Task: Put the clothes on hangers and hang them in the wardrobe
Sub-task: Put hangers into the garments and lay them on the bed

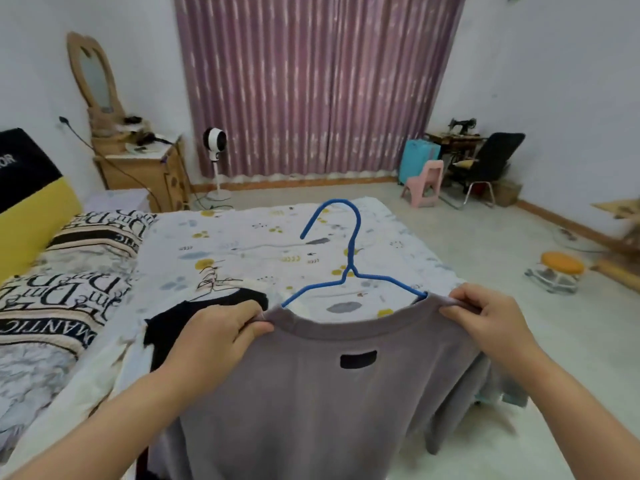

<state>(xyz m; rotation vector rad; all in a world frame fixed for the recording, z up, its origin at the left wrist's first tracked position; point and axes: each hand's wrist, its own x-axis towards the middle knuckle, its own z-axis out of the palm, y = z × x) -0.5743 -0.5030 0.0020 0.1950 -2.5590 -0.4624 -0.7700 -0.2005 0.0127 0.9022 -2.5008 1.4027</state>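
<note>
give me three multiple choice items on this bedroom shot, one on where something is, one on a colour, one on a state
1. Where is the black garment?
A. on the bed, beside the left hand
B. on the pink chair
C. on the floor by the fan

2. What colour is the hanger?
A. red
B. blue
C. white

3. How is the grey shirt held?
A. lying flat, untouched
B. by one hand at the hem
C. by both hands at the neckline

Answers:
1 A, it lies on the bed next to the left hand.
2 B, the wire is blue.
3 C, the left hand and right hand each pinch the collar.
</note>
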